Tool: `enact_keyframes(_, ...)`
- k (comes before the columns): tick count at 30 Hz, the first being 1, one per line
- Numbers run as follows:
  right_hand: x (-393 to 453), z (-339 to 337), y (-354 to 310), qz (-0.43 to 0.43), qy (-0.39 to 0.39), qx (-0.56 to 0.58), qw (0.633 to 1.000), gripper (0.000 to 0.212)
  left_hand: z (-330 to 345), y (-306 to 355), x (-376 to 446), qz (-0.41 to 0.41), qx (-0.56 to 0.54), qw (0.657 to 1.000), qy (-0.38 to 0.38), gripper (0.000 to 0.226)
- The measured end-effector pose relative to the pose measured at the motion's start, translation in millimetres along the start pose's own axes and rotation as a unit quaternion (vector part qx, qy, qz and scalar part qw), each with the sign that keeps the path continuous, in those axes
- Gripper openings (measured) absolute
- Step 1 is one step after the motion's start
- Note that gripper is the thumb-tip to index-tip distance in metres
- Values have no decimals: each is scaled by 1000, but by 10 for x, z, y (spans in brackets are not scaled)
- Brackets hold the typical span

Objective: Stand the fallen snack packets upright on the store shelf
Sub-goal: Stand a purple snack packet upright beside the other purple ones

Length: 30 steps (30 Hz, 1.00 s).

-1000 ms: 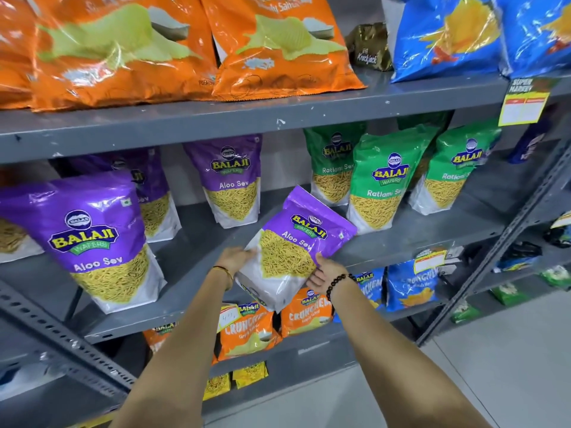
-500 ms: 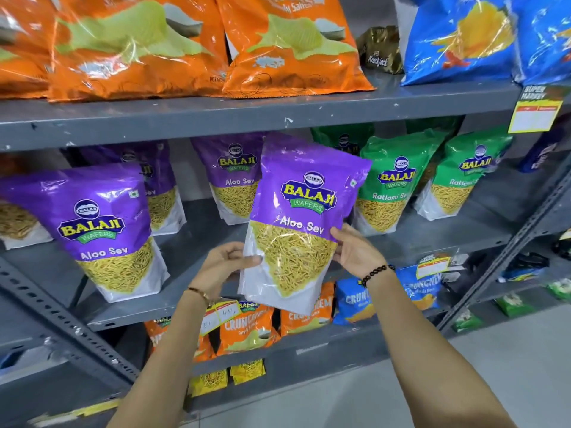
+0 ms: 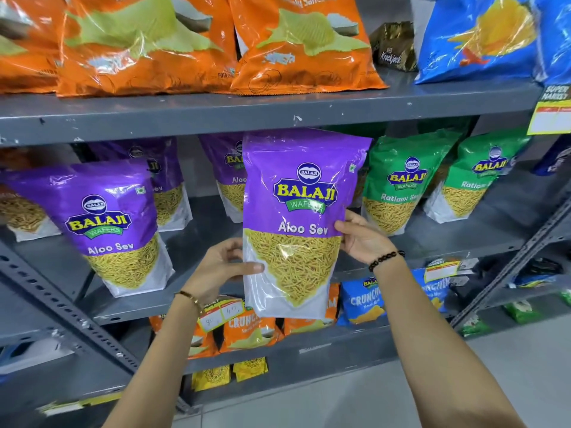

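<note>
Centre frame, I see the purple Aloo Sev packet (image 3: 296, 223) upright, long axis vertical, label facing me, in front of the middle shelf (image 3: 482, 239). My left hand (image 3: 221, 268) pinches its lower left edge, thumb across the front; my right hand (image 3: 360, 237) clasps the right edge.

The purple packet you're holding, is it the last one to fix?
Nearly. The purple Aloo Sev packets and green Ratlami Sev packets on the middle shelf already stand. The held packet, gripped by left hand and right hand, still needs setting down.
</note>
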State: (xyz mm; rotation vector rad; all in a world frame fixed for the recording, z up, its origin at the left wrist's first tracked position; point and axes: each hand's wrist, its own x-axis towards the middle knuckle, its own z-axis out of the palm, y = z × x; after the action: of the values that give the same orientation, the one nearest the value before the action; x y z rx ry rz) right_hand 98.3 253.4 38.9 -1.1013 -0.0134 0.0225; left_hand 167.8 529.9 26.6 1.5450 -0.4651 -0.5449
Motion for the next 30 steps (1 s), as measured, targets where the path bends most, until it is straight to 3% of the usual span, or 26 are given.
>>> enact_keyframes(6, 212, -23, 98, 15, 31, -33, 999, 60, -91, -165, 214, -18, 12, 999, 25, 31)
enact_keyframes(9, 395, 45, 141, 2, 61, -60, 996, 46, -139, -272, 357, -6, 17, 997, 78, 30)
enact_keyframes(12, 639, 141, 211, -28, 95, -119, 988, 16, -231, -352, 533, 11, 51, 987, 155, 31)
enact_keyframes(19, 994, 245, 415, -47, 133, -165, 976, 19, -491, -559, 802, 19, 152, 957, 245, 14)
enact_keyframes(22, 1007, 196, 516, 13, 114, -165, 980, 27, -513, -679, 775, -8, 147, 968, 203, 24)
enact_keyframes(25, 922, 76, 768, 105, 86, -217, 967, 51, -465, -810, 690, -47, 167, 974, 142, 42)
enact_keyframes(28, 896, 47, 1014, 119, 87, -247, 958, 73, -364, -909, 619, -74, 196, 967, 145, 52)
enact_keyframes(30, 924, 44, 1129, 106, 95, -284, 948, 75, -330, -968, 602, -83, 207, 961, 165, 50)
